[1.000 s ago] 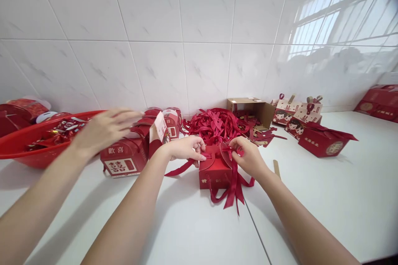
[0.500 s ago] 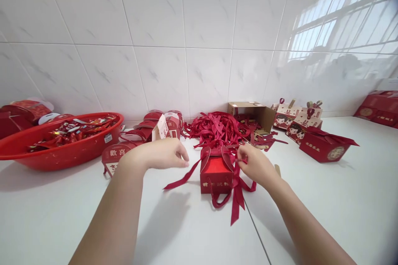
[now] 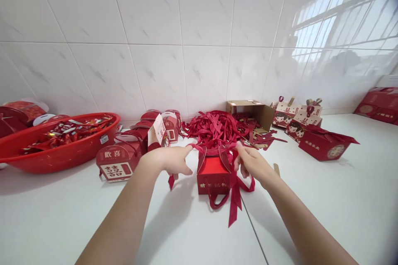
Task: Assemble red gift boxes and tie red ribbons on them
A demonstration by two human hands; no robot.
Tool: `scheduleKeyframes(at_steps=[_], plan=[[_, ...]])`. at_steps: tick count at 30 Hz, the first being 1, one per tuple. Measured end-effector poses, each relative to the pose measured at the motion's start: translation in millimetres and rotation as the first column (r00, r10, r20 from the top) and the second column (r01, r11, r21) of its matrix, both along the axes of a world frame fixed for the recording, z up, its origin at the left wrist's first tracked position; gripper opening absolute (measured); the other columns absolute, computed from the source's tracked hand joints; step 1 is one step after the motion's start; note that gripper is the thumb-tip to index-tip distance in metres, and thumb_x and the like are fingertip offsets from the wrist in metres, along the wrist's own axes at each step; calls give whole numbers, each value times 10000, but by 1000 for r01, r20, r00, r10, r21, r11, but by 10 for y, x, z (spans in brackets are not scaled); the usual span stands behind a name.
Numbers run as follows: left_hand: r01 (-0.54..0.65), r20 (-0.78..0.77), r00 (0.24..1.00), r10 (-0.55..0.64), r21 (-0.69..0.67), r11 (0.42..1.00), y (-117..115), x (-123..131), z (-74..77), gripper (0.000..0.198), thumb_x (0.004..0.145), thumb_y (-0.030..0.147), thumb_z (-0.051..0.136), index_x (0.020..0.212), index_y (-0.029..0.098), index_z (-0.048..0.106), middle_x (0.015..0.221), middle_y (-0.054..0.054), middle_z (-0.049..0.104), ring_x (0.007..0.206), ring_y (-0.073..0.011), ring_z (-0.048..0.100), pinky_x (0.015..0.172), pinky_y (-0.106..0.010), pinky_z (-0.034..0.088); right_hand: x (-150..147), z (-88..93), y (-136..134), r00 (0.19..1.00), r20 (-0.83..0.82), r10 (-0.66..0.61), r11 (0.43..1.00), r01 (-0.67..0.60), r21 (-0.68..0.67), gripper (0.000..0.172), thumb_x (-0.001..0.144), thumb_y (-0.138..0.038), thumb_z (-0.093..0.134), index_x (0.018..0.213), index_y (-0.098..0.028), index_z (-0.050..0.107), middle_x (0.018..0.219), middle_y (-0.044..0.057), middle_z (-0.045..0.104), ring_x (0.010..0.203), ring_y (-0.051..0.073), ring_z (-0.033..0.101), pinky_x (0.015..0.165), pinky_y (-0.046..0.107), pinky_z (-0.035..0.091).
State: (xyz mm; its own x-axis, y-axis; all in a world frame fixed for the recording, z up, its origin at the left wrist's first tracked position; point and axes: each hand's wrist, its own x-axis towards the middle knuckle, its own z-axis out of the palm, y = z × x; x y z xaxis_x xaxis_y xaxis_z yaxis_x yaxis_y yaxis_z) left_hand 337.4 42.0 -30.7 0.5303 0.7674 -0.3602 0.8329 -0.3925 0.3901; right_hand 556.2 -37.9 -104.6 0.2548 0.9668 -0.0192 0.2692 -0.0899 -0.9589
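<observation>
Red plastic basin (image 3: 66, 163) is sitting at far left, its high wall probably keeping the wrapped sweets (image 3: 73, 131) together. Double-happiness gift box (image 3: 117, 168) is standing just beside it.

Your left hand (image 3: 169, 160) is hovering left of the red gift box (image 3: 214, 170), thumb standing apart; the dark-red ribbon (image 3: 196, 147) is passing behind your fingers, so whether they are clamping it cannot be told. The red gift box is standing upright between your hands, likely so both ribbon ends are staying reachable. Your right hand (image 3: 241, 158) is pinching the ribbon between thumb and index finger, seemingly steadying that side.

Versus half a second ago: your left hand is meeting the ribbon, whose left stretch is now running nearly level instead of drooping.
</observation>
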Motion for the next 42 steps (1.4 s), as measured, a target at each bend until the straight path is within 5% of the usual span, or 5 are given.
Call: scheduleKeyframes(at_steps=[5, 11, 21, 31, 42], plan=[[-59, 448, 892, 57, -8, 998, 87, -49, 43, 573, 624, 453, 737, 1148, 242, 644, 1020, -81, 727, 665, -186, 677, 477, -202, 438, -48, -27, 66, 776, -631, 22, 993, 58, 106, 380, 735, -544, 678, 903, -213, 597, 690, -13, 617, 417, 72, 446, 364, 195, 293], [-187, 774, 622, 122, -5, 982, 105, 191, -29, 328, 686, 506, 711, 780, 196, 759, 799, -61, 729, 708, -174, 643, 577, -221, 477, -49, -23, 120, 618, -780, 95, 944, 192, 268, 357, 568, -384, 854, 797, -201, 650, 726, -40, 604, 555, 65, 531, 485, 178, 427], [-118, 935, 180, 307, -289, 950, 27, 235, 144, 255, 607, 290, 811, 805, 162, 714, 809, -44, 707, 650, -116, 608, 569, -213, 455, 100, 558, 292, 849, -483, 214, 916, -2, 402, 279, 594, -310, 840, 773, -175, 674, 649, -43, 610, 504, 50, 469, 477, 203, 342], [-512, 957, 283, 59, 99, 853, -48, 469, 230, 166, 705, 286, 702, 813, 160, 700, 787, -50, 739, 776, -185, 669, 704, -260, 485, -123, 893, 323, 902, -387, 193, 808, 77, 584, 262, 649, -369, 777, 783, -169, 673, 687, -18, 628, 516, 69, 519, 474, 213, 347], [-492, 991, 133, -6, 71, 868, -276, 452, 366, 112, 707, 256, 713, 790, 182, 715, 737, -15, 746, 677, -172, 680, 678, -259, 524, -38, 941, 237, 876, -415, 247, 750, 99, 654, 264, 680, -389, 758, 813, -200, 631, 638, -54, 583, 483, 58, 498, 485, 205, 381]])
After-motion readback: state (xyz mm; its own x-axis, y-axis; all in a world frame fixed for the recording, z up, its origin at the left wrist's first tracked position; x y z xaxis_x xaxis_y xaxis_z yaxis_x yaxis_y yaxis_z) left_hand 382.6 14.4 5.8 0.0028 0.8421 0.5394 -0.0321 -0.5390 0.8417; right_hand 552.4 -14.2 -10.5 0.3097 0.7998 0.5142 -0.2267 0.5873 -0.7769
